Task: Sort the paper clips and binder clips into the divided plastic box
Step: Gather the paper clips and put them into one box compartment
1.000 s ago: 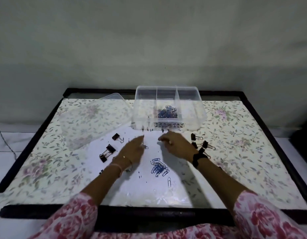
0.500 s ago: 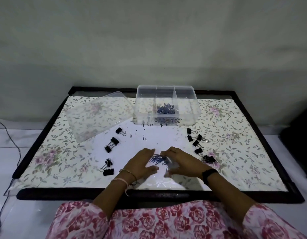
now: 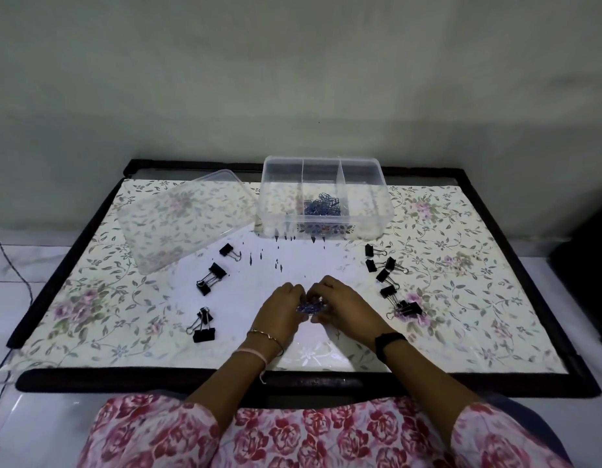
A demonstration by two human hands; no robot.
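Cupping together at lower centre of the frame, left hand (image 3: 283, 307) and right hand (image 3: 343, 307) are curling their fingers (image 3: 321, 286) around blue paper clips (image 3: 310, 308), just above the tabletop (image 3: 461, 298); divided box (image 3: 380, 201) sitting upper centre.

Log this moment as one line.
both hands: left hand, right hand | gathering blue paper clips | box: clips in middle section
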